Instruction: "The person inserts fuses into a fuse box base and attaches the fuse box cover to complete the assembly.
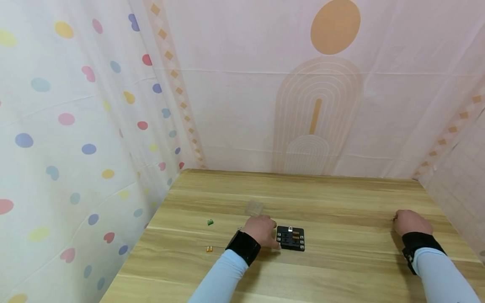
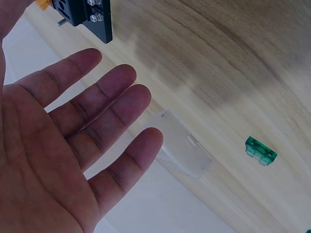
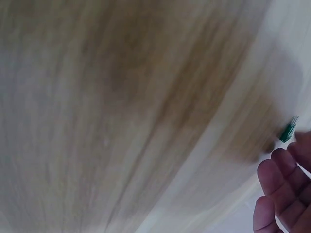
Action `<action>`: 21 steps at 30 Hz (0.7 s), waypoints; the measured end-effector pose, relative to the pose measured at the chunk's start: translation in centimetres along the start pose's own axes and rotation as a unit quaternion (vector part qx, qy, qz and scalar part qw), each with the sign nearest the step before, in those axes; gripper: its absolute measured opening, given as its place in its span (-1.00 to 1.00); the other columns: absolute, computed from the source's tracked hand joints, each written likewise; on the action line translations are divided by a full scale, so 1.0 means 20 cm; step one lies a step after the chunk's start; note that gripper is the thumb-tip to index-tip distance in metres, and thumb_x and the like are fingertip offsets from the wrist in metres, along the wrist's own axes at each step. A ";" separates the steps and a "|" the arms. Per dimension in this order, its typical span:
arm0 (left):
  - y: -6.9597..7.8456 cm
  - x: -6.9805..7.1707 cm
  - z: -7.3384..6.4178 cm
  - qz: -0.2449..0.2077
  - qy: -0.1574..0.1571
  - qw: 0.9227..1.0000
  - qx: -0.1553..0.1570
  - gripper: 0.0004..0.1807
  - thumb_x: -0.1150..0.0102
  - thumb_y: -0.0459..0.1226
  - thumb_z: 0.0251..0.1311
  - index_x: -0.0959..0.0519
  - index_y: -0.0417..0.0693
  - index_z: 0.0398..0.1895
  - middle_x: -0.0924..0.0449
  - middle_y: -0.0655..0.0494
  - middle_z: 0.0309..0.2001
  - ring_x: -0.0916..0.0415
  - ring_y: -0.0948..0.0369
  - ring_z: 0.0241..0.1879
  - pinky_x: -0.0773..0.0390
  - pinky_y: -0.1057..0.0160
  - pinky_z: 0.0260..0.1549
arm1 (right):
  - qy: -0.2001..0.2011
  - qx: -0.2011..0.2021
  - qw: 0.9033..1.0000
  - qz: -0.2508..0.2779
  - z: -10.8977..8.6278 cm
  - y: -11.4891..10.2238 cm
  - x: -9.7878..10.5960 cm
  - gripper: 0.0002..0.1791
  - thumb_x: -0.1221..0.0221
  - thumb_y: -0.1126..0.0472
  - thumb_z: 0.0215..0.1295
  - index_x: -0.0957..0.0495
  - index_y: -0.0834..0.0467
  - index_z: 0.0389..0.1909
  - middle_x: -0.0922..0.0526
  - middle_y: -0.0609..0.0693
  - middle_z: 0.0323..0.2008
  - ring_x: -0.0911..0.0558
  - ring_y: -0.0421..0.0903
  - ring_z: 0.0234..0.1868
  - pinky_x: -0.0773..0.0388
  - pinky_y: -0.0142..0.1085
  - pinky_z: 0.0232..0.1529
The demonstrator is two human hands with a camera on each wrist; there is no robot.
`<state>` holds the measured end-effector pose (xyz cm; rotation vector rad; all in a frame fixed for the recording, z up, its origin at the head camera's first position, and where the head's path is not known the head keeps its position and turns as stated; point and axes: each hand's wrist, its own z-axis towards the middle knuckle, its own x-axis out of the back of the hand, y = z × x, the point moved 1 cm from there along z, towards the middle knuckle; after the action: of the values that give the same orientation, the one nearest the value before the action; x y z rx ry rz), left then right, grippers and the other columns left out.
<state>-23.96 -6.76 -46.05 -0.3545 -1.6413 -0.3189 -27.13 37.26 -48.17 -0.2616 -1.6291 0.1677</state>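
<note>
A person's left hand [image 1: 261,231], fingers extended, lay nearest a squarish black fuse block [image 1: 289,242] just to its right; the right hand [image 1: 413,222], fingers curled, pinched a green fuse [image 3: 287,132] well to the block's right. A clear cover [image 1: 254,208] sat beyond the left hand.

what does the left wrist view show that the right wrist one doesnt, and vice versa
Only left wrist: the left hand, part of the black fuse block, the clear cover and a loose green fuse.
Only right wrist: the right hand with a different green fuse at its fingertips.
Both: the wooden tabletop.
</note>
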 end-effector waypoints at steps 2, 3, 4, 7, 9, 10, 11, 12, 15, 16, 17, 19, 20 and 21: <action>0.00 0.00 0.00 -0.002 -0.001 1.000 0.000 -0.33 -0.50 0.23 -0.18 -0.71 0.06 -0.02 -0.68 0.14 -0.07 -0.60 0.17 -0.09 -0.59 0.20 -0.17 | -0.006 -0.013 1.000 0.007 0.00 -0.01 0.00 -0.76 -0.06 0.26 0.34 -0.57 0.33 -0.43 -0.61 0.29 -0.41 -0.57 0.17 -0.40 -0.51 0.01 -0.39; 0.00 0.01 0.00 -0.003 -0.001 1.000 0.000 -0.33 -0.51 0.22 -0.18 -0.71 0.06 -0.02 -0.68 0.14 -0.07 -0.60 0.17 -0.09 -0.59 0.21 -0.18 | -0.008 -0.017 1.000 0.008 0.00 -0.01 0.01 -0.72 -0.05 0.22 0.36 -0.57 0.30 -0.48 -0.60 0.24 -0.47 -0.55 0.12 -0.44 -0.50 -0.02 -0.42; 0.00 0.01 0.00 -0.003 -0.001 1.000 0.000 -0.33 -0.51 0.22 -0.18 -0.71 0.06 -0.02 -0.68 0.15 -0.08 -0.61 0.18 -0.10 -0.59 0.21 -0.18 | -0.007 -0.020 1.000 0.008 0.00 -0.01 0.01 -0.69 -0.06 0.20 0.37 -0.57 0.29 -0.50 -0.60 0.22 -0.49 -0.55 0.10 -0.46 -0.49 -0.04 -0.43; 0.00 0.01 0.00 -0.002 0.000 1.000 0.000 -0.32 -0.51 0.23 -0.19 -0.70 0.06 -0.02 -0.68 0.15 -0.09 -0.61 0.18 -0.11 -0.59 0.22 -0.18 | -0.004 -0.023 1.000 0.002 0.00 -0.03 0.01 -0.71 -0.10 0.22 0.37 -0.61 0.35 -0.45 -0.64 0.28 -0.43 -0.60 0.17 -0.41 -0.52 0.00 -0.41; 0.00 0.00 0.01 -0.001 0.001 1.000 0.000 -0.32 -0.50 0.23 -0.18 -0.70 0.06 -0.02 -0.68 0.15 -0.09 -0.61 0.17 -0.11 -0.59 0.21 -0.18 | 0.000 -0.019 1.000 -0.003 0.00 -0.03 0.01 -0.75 -0.12 0.26 0.35 -0.64 0.39 -0.34 -0.66 0.36 -0.32 -0.63 0.27 -0.32 -0.55 0.06 -0.36; 0.00 0.00 0.01 0.000 0.001 1.000 0.000 -0.32 -0.50 0.24 -0.18 -0.70 0.06 -0.02 -0.69 0.15 -0.09 -0.61 0.17 -0.11 -0.59 0.20 -0.18 | 0.001 -0.018 1.000 -0.004 0.00 -0.03 0.00 -0.77 -0.13 0.28 0.33 -0.64 0.40 -0.30 -0.65 0.39 -0.27 -0.63 0.30 -0.28 -0.56 0.09 -0.34; 0.00 0.00 0.01 0.000 0.001 1.000 0.000 -0.32 -0.50 0.24 -0.18 -0.71 0.06 -0.02 -0.69 0.15 -0.09 -0.61 0.17 -0.10 -0.59 0.20 -0.18 | 0.000 -0.016 1.000 -0.005 0.00 -0.03 0.00 -0.78 -0.12 0.30 0.32 -0.64 0.40 -0.29 -0.65 0.40 -0.25 -0.63 0.32 -0.26 -0.56 0.11 -0.33; 0.00 0.00 0.01 0.001 0.001 1.000 0.001 -0.32 -0.50 0.24 -0.19 -0.71 0.06 -0.02 -0.69 0.15 -0.08 -0.61 0.17 -0.10 -0.59 0.19 -0.17 | -0.001 -0.013 1.000 -0.005 0.00 -0.02 0.00 -0.79 -0.11 0.31 0.31 -0.64 0.40 -0.28 -0.65 0.41 -0.24 -0.62 0.33 -0.24 -0.56 0.12 -0.31; -0.01 0.00 0.01 0.002 0.000 1.000 0.002 -0.33 -0.50 0.24 -0.19 -0.71 0.07 -0.03 -0.68 0.15 -0.09 -0.60 0.17 -0.10 -0.59 0.20 -0.16 | -0.006 -0.008 1.000 -0.004 0.01 -0.02 -0.01 -0.77 -0.08 0.32 0.29 -0.63 0.40 -0.27 -0.63 0.42 -0.23 -0.62 0.34 -0.23 -0.56 0.13 -0.31; -0.01 0.00 0.01 0.002 0.000 1.000 0.003 -0.33 -0.50 0.24 -0.19 -0.71 0.07 -0.04 -0.68 0.15 -0.09 -0.60 0.17 -0.10 -0.59 0.20 -0.16 | -0.008 -0.007 1.000 -0.004 0.02 -0.01 -0.01 -0.76 -0.07 0.32 0.29 -0.63 0.41 -0.26 -0.63 0.43 -0.22 -0.62 0.34 -0.23 -0.56 0.13 -0.32; -0.01 0.00 0.01 0.002 0.000 1.000 0.003 -0.33 -0.50 0.24 -0.19 -0.71 0.08 -0.04 -0.68 0.15 -0.09 -0.60 0.17 -0.09 -0.59 0.20 -0.16 | -0.010 -0.007 1.000 -0.004 0.02 -0.01 -0.01 -0.75 -0.06 0.31 0.29 -0.62 0.41 -0.26 -0.63 0.42 -0.23 -0.62 0.33 -0.24 -0.56 0.12 -0.33; -0.01 -0.01 0.01 0.003 0.002 1.000 0.002 -0.34 -0.50 0.24 -0.19 -0.71 0.08 -0.05 -0.68 0.16 -0.10 -0.60 0.17 -0.11 -0.59 0.20 -0.17 | -0.012 -0.008 1.000 -0.002 0.02 -0.01 -0.02 -0.73 -0.05 0.28 0.29 -0.62 0.41 -0.26 -0.63 0.41 -0.24 -0.62 0.28 -0.27 -0.55 0.09 -0.34; -0.01 -0.01 0.01 0.002 0.003 1.000 0.001 -0.34 -0.50 0.24 -0.19 -0.72 0.07 -0.05 -0.68 0.16 -0.11 -0.60 0.17 -0.12 -0.59 0.20 -0.18 | -0.013 -0.010 1.000 -0.001 0.03 0.00 -0.02 -0.73 -0.05 0.26 0.30 -0.62 0.40 -0.28 -0.63 0.40 -0.26 -0.62 0.25 -0.30 -0.54 0.08 -0.35; -0.01 -0.01 0.01 0.002 0.004 1.000 0.001 -0.34 -0.50 0.24 -0.20 -0.72 0.07 -0.05 -0.68 0.16 -0.12 -0.60 0.17 -0.13 -0.59 0.20 -0.19 | -0.011 -0.010 1.000 -0.001 0.03 0.00 -0.02 -0.72 -0.05 0.24 0.31 -0.62 0.39 -0.30 -0.63 0.39 -0.28 -0.62 0.23 -0.32 -0.54 0.07 -0.36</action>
<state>-24.17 -6.95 -46.30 -0.3555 -1.6320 -0.3155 -27.69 37.09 -48.60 -0.2751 -1.6537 0.1531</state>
